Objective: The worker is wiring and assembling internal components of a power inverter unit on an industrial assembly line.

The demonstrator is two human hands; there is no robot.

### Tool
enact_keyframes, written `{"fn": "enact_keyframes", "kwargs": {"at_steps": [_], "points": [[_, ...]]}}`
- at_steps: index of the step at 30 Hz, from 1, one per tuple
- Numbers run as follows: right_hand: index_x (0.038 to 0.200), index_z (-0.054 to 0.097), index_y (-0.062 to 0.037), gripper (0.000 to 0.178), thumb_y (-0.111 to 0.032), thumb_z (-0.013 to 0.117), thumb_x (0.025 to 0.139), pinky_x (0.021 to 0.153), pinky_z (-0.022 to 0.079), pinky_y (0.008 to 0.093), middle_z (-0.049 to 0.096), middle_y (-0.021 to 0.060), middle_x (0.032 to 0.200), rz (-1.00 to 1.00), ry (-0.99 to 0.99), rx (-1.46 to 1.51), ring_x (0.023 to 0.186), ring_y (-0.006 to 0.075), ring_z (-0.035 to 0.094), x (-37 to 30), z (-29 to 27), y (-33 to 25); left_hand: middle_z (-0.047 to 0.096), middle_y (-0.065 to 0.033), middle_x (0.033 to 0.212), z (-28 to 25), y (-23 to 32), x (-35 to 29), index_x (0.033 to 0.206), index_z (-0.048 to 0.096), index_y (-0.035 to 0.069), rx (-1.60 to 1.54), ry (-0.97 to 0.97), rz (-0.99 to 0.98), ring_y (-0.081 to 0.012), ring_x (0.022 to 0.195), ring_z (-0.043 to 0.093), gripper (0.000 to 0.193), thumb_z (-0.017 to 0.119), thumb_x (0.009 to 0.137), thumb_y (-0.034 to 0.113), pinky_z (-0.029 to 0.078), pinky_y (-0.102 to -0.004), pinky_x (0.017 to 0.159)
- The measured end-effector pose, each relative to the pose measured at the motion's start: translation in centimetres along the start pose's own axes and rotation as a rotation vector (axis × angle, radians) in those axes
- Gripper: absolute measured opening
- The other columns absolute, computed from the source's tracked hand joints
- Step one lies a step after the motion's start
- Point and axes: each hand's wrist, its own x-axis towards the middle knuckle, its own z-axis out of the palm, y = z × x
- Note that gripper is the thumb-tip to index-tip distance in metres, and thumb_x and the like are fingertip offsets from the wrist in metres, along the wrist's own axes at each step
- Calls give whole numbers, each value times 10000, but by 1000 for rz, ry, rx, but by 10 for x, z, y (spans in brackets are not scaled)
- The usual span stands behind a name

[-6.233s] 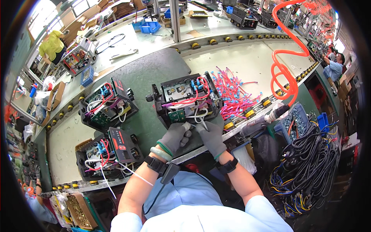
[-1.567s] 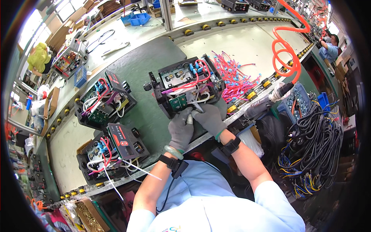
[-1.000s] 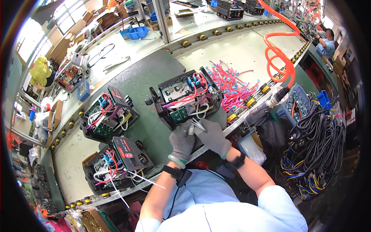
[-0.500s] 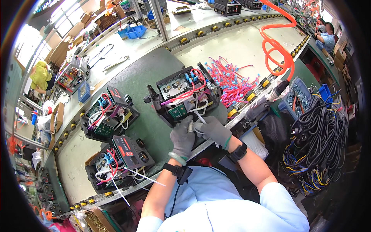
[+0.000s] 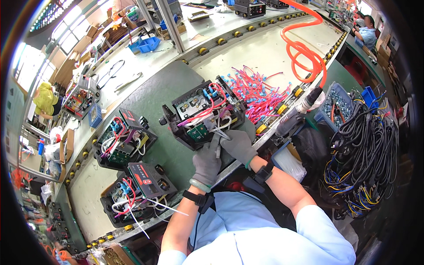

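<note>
An open black welder-like unit (image 5: 204, 104), with red and white wires and a green circuit board (image 5: 199, 132), sits on the dark green mat in front of me. My left hand (image 5: 207, 162), in a grey glove, is closed at the unit's near edge, fingertips at the white wires (image 5: 219, 130). Close beside it, my right hand (image 5: 239, 148), also gloved, pinches the same white wires. The gloves hide exactly how the strands lie between the fingers. Two similar open units stand to the left, one (image 5: 126, 139) behind the other (image 5: 143, 187); long white strips stick out from the nearer one.
Red wires with blue ends (image 5: 258, 95) lie heaped right of the unit. A screwdriver-like power tool (image 5: 289, 126) hangs from an orange coiled hose (image 5: 304, 53). Farther right are a blue bin of metal parts (image 5: 333, 108) and bundled black cables (image 5: 366, 150). Another person (image 5: 367, 36) sits far right.
The view has shifted slightly. My hands have moved a little up the white wires, toward the unit's inside; the right hand's fingers now reach over the unit's near edge.
</note>
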Motion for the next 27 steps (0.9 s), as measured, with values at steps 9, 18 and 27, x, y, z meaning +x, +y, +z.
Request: {"fn": "enact_keyframes", "kwargs": {"at_steps": [9, 18, 27], "points": [[880, 660, 2, 238, -234, 627, 880, 606, 452, 319, 610, 53, 686, 152, -243, 518, 647, 85, 515, -30, -49, -26, 650, -104, 930, -6, 1, 7, 1437, 434, 247, 284, -159, 20, -291, 769, 689, 718, 660, 765, 138, 539, -442, 553], [1124, 616, 6, 236, -101, 523, 935, 586, 454, 262, 632, 41, 765, 58, -3, 687, 652, 90, 559, -52, -115, -23, 656, -99, 1015, -82, 52, 15, 1186, 636, 138, 110, 90, 92, -320, 859, 664, 319, 620, 887, 249, 514, -455, 728], [972, 573, -55, 136, -179, 558, 918, 406, 270, 209, 521, -4, 658, 343, -113, 1201, 467, 43, 395, -19, -82, -37, 589, -69, 1149, -69, 65, 93, 990, 729, 132, 430, 442, 345, -273, 1085, 550, 231, 723, 759, 141, 446, -403, 911]]}}
